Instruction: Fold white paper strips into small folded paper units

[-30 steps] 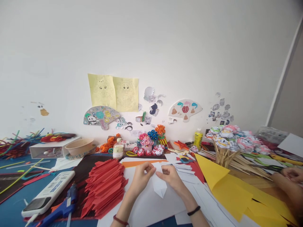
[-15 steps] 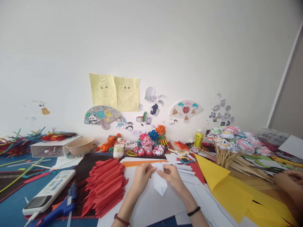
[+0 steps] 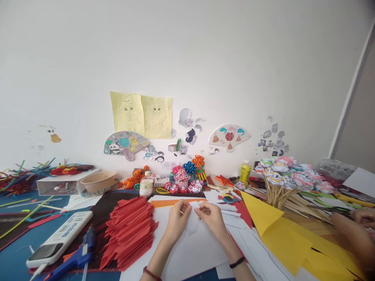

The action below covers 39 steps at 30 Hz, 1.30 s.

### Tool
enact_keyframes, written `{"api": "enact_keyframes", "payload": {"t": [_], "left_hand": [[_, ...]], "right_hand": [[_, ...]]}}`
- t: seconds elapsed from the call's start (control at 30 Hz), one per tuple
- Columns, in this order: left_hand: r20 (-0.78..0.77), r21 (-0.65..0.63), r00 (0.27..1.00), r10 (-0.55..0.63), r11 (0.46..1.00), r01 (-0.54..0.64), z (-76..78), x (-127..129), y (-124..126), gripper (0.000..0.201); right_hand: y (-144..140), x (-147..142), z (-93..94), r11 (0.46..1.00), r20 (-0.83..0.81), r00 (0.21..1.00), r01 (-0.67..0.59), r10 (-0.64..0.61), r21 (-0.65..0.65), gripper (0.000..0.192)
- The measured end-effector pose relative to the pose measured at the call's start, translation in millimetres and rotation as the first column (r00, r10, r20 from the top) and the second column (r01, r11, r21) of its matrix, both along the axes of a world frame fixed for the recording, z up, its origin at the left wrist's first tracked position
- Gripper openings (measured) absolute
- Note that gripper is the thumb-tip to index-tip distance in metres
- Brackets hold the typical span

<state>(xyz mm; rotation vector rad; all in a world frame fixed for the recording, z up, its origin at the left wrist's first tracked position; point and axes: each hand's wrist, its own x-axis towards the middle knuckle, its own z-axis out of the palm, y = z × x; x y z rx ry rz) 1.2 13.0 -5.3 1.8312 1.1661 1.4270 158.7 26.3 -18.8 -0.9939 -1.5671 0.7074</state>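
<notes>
Bundles of coloured stems (image 3: 23,185) sit at our far left, with a white device (image 3: 60,236) nearer us and a blue glue gun (image 3: 79,257) just beside it. Next comes a thick heap of red folded strips (image 3: 129,234), lying to the left of our arms. Our left hand (image 3: 178,219) pinches the left upper edge of a small white paper piece (image 3: 192,223) between thumb and fingertips. That piece hangs between our hands, above a large white sheet (image 3: 190,259), its lower part pointing down towards us; blur hides its exact creases. Our right hand (image 3: 211,219) has its thumb and fingers drawn together, pinching the right upper edge. We judge this to be a folding step done in the air, and the next move seems to call for both pinches staying level while a crease is lined up and pressed. To the right lie loose white slips (image 3: 249,246), then broad yellow sheets (image 3: 290,246), and at the far edge another person's hand (image 3: 363,216), partly cut off.
</notes>
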Motion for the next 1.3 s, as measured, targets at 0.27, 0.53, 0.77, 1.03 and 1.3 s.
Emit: {"api": "enact_keyframes", "payload": {"t": [0.27,0.53,0.77,1.03,1.3], "left_hand": [[0.050,-0.006,0.998,0.032,0.999,-0.031,-6.3,6.0,-0.1,0.019],[0.060,-0.031,0.998,-0.023,0.999,0.025,-1.7,2.8,-2.2,0.020],[-0.077,0.028,0.997,0.005,1.000,-0.003,1.8,0.6,-4.1,0.016],[-0.143,0.035,0.990,0.014,0.999,-0.009,-3.0,-1.0,-0.3,0.016],[-0.077,-0.012,0.996,-0.038,0.999,0.037,-5.6,3.1,0.0,0.019]], "right_hand": [[-12.6,-0.4,0.9,0.876,0.267,0.938,0.071,-0.222,0.478,0.021],[-10.5,-0.6,10.6,0.918,0.144,0.983,0.051,-0.116,0.394,0.020],[-2.6,2.7,7.0,0.999,-0.043,0.998,-0.048,0.049,0.023,0.033],[3.5,6.0,-3.8,0.946,-0.220,0.955,-0.246,0.199,-0.211,0.041],[1.4,6.1,-1.1,0.960,-0.221,0.962,-0.202,0.158,-0.194,0.035]]}}
